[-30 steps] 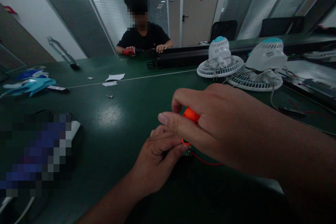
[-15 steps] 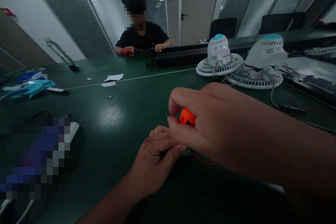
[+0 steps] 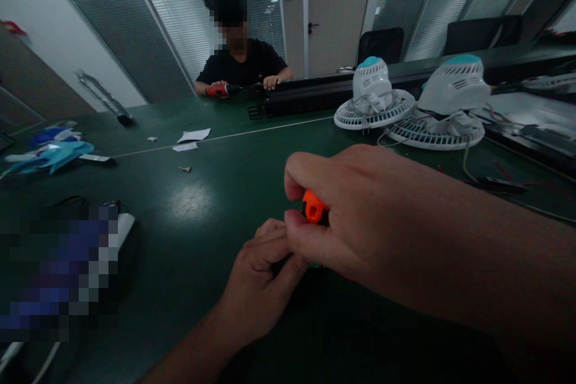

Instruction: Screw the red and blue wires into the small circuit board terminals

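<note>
My right hand (image 3: 360, 216) is wrapped round an orange-handled screwdriver (image 3: 314, 209), held upright above the green table (image 3: 202, 192). Only the orange top of the handle shows between thumb and forefinger. Just below it, my left hand (image 3: 263, 279) is curled with pinched fingers on a small dark part that I cannot make out. A tiny green circuit board peeks out between the two hands.
Two white fan heads with teal caps (image 3: 373, 96) (image 3: 450, 108) lie at the right rear, wires trailing. A person in black (image 3: 238, 60) sits across the table with a red tool. Paper scraps (image 3: 193, 135), blue gloves (image 3: 49, 153) and a blurred-out patch lie left.
My right hand has shifted slightly left and down with the screwdriver, its thumb now folded in over my left fingers. The red wire is now hidden behind it.
</note>
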{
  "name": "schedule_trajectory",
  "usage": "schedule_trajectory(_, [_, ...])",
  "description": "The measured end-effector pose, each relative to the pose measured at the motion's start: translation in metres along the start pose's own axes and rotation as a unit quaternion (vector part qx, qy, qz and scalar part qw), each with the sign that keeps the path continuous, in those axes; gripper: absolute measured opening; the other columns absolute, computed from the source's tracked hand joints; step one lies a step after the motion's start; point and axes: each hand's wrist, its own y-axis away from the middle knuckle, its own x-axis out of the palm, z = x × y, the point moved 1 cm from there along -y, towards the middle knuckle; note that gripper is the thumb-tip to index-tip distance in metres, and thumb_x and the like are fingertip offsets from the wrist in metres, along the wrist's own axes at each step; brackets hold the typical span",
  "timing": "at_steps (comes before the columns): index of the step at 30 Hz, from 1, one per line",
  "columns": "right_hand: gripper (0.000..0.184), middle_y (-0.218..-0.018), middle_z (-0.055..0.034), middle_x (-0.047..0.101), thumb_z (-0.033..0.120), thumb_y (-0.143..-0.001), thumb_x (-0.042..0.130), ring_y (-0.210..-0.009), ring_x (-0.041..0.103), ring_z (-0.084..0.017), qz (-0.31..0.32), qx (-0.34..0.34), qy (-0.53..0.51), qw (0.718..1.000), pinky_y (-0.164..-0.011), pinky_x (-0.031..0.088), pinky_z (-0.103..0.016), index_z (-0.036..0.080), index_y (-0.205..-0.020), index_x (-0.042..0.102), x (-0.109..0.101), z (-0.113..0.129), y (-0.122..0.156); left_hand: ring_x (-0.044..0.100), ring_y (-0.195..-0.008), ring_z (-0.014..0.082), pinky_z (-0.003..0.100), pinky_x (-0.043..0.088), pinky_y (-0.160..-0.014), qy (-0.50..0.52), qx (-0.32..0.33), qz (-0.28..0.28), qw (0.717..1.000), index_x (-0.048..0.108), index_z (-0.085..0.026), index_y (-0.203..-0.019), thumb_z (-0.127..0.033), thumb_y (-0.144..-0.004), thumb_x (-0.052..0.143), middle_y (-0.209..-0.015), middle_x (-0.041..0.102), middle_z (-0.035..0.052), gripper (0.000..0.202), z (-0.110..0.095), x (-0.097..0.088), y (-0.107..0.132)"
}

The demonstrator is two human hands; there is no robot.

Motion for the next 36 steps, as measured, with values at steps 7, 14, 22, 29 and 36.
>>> schedule_trajectory(7, [0.014,-0.060,0.0064,0.049,0.024,-0.082,0.060,-0.049,0.040,-0.011,0.003,0.002,0.009,1.000,-0.045,0.025,-0.025,0.023,-0.072,0.050,-0.002,0.000,0.004,0.065,-0.089,0.0233,0.042,0.048,-0.086,0.111,-0.022,0.004,0.994,0.071,-0.029,-0.097,-0.019,-0.082,0.043,-0.102,0.073,0.0006,0.034,0.017,-0.014,0.012])
schedule_trajectory(14, [0.019,-0.058,0.0072,0.045,0.025,-0.079,0.063,-0.047,0.037,-0.011,-0.006,-0.006,0.017,1.000,-0.041,0.023,-0.025,0.023,-0.069,0.047,-0.004,0.001,0.004,0.064,-0.069,0.0205,0.037,0.050,-0.069,-0.021,-0.101,-0.020,0.994,0.073,-0.024,-0.089,-0.025,-0.082,0.052,-0.071,0.071,0.0017,0.022,0.007,-0.018,0.000])
schedule_trajectory(22, [0.025,-0.056,0.0076,0.040,0.021,-0.078,0.063,-0.045,0.032,-0.010,-0.016,-0.024,0.020,0.999,-0.042,0.020,-0.026,0.023,-0.067,0.041,-0.002,0.002,0.003,0.059,-0.092,0.0262,0.047,0.045,-0.086,-0.184,-0.047,0.115,0.975,0.070,-0.025,-0.086,-0.027,-0.075,0.064,-0.093,0.068,0.0033,0.013,0.010,-0.014,0.004])
schedule_trajectory(29, [0.020,-0.056,0.0076,0.036,0.031,-0.085,0.055,-0.047,0.027,-0.011,-0.017,0.000,0.021,1.000,-0.047,0.016,-0.029,0.023,-0.070,0.046,-0.002,0.005,0.004,0.060,-0.090,0.0254,0.040,0.048,-0.078,-0.153,-0.060,0.119,0.979,0.072,-0.027,-0.089,-0.028,-0.084,0.057,-0.089,0.067,0.0032,0.016,0.014,-0.014,0.005])
schedule_trajectory(36, [0.038,-0.049,0.0067,0.035,0.047,-0.092,0.044,-0.043,0.025,-0.010,-0.042,-0.019,0.000,0.999,-0.047,0.014,-0.028,0.022,-0.064,0.051,0.000,0.003,-0.002,0.057,-0.103,0.0279,0.045,0.045,-0.087,-0.133,-0.059,0.109,0.983,0.071,-0.027,-0.090,-0.029,-0.085,0.058,-0.104,0.068,0.0049,0.015,0.015,-0.014,0.006])
